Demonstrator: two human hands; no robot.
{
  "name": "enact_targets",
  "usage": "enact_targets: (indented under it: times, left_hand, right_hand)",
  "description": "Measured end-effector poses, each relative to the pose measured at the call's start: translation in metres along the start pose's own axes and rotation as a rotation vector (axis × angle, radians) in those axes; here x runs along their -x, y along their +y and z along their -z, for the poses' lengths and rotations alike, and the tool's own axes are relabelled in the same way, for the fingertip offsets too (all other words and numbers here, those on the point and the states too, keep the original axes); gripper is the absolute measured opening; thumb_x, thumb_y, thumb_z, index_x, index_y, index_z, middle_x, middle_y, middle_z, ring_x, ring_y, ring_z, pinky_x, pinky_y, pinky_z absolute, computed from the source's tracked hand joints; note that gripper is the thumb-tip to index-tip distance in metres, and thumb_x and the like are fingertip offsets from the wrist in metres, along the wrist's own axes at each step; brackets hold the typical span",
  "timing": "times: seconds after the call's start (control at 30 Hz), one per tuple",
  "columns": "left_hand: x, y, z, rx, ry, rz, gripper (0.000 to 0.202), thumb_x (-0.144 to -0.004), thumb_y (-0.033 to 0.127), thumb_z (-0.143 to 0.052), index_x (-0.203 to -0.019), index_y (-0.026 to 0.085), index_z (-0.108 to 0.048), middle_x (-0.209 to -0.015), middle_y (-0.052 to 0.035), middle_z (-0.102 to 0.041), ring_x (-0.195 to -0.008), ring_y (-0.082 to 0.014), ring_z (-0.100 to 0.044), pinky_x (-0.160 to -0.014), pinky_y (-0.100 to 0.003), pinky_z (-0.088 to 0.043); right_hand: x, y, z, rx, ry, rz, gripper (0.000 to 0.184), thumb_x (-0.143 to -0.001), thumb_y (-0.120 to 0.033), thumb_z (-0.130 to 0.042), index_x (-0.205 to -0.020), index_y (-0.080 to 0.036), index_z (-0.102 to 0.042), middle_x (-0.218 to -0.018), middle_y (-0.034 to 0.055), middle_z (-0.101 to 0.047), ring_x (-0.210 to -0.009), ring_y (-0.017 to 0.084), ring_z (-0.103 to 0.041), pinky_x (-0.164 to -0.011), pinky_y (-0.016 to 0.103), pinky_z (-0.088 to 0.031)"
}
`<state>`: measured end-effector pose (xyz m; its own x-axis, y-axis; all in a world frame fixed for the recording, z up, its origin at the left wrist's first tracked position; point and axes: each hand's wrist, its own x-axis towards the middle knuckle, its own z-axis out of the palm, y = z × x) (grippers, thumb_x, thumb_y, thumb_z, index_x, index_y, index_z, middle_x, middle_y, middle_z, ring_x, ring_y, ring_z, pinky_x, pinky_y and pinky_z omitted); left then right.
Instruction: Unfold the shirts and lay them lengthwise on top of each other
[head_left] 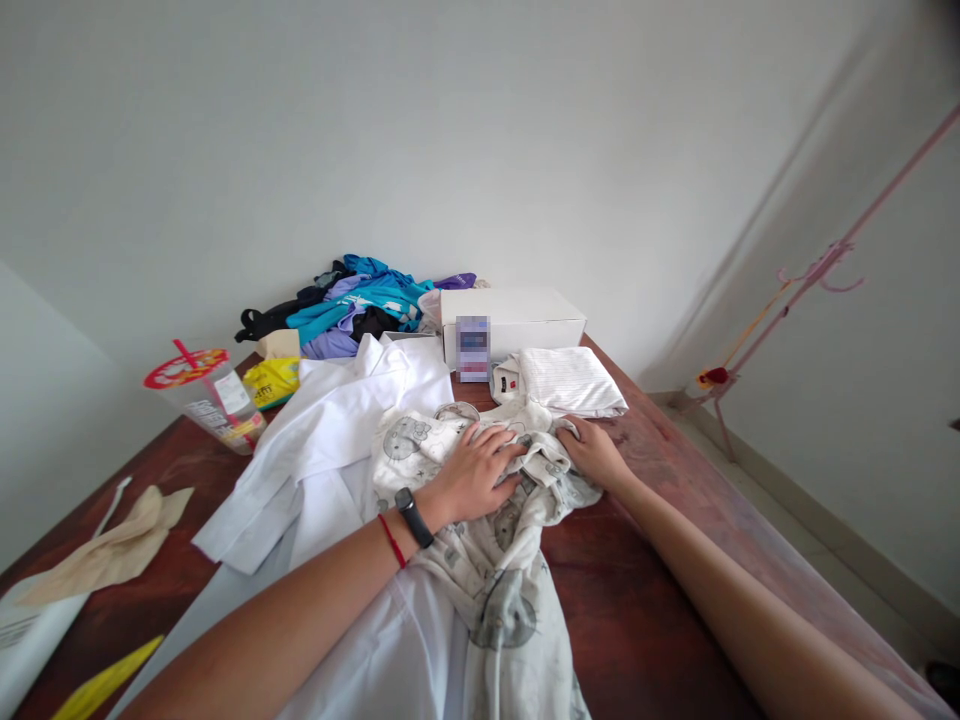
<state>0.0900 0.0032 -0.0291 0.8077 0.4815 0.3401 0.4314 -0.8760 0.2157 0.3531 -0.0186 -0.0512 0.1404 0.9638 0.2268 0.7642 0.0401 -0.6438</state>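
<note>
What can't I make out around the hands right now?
Head view only.
Right hand: fingertips buried in folds of the printed cloth, grip unclear.
White shirt: partly under the printed cloth and left forearm, cut by the bottom edge.
White box label: blurred out.
Cup print: too small to read.

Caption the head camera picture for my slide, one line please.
Left hand and right hand rest on a grey animal-print garment lying over a white shirt on a dark wooden table.
</note>
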Motion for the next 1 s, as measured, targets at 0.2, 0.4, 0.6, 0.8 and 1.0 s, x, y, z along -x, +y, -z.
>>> enact_targets:
  times: [0.2, 0.4, 0.6, 0.8, 1.0]
  left_hand:
    - [0.0001, -0.0002, 0.0, 0.0, -0.001, -0.003, 0.04, -0.101, 0.037, -0.061, -0.138, 0.022, -0.06, -0.15, -0.0116, -0.057, -0.145, -0.031, -0.045, -0.125, -0.057, -0.025]
    - [0.0003, -0.0004, -0.0002, -0.001, -0.004, -0.002, 0.04, -0.101, 0.038, -0.06, -0.138, 0.022, -0.06, -0.15, -0.0118, -0.057, -0.145, -0.0314, -0.045, -0.125, -0.058, -0.025]
    - [0.0001, 0.0002, -0.0004, -0.002, -0.001, -0.001, 0.041, -0.101, 0.037, -0.06, -0.138, 0.022, -0.059, -0.15, -0.0112, -0.057, -0.145, -0.0306, -0.045, -0.125, -0.057, -0.026]
    - [0.0002, 0.0, -0.0001, -0.002, 0.0, -0.004, 0.042, -0.1, 0.037, -0.061, -0.139, 0.022, -0.059, -0.15, -0.0115, -0.057, -0.145, -0.0308, -0.045, -0.125, -0.058, -0.026]
    - [0.0, 0.0007, 0.0006, 0.006, 0.0, 0.005, 0.04, -0.1, 0.037, -0.061, -0.138, 0.023, -0.06, -0.149, -0.0115, -0.058, -0.145, -0.0307, -0.045, -0.125, -0.057, -0.025]
  right_hand:
    - [0.0003, -0.0001, -0.0003, -0.014, 0.004, 0.006, 0.022, -0.092, -0.034, -0.046, -0.082, -0.023, -0.064, -0.087, 0.005, -0.075, -0.085, 0.026, -0.07, -0.073, 0.029, -0.045]
    - [0.0001, 0.0006, -0.0005, -0.011, 0.008, 0.004, 0.023, -0.091, -0.034, -0.047, -0.082, -0.024, -0.065, -0.087, 0.0048, -0.076, -0.085, 0.026, -0.07, -0.073, 0.029, -0.045]
    - [-0.0002, 0.0008, -0.0002, -0.005, -0.003, 0.004, 0.022, -0.092, -0.033, -0.046, -0.082, -0.023, -0.063, -0.087, 0.005, -0.075, -0.085, 0.026, -0.07, -0.074, 0.029, -0.045]
    - [0.0003, -0.001, 0.0002, -0.002, 0.006, 0.009, 0.022, -0.091, -0.033, -0.047, -0.081, -0.023, -0.063, -0.086, 0.0048, -0.075, -0.083, 0.026, -0.069, -0.073, 0.029, -0.045]
    - [0.0009, -0.0023, 0.0006, 0.009, 0.01, 0.011, 0.021, -0.092, -0.033, -0.046, -0.079, -0.024, -0.06, -0.084, 0.0045, -0.074, -0.082, 0.025, -0.069, -0.072, 0.029, -0.044]
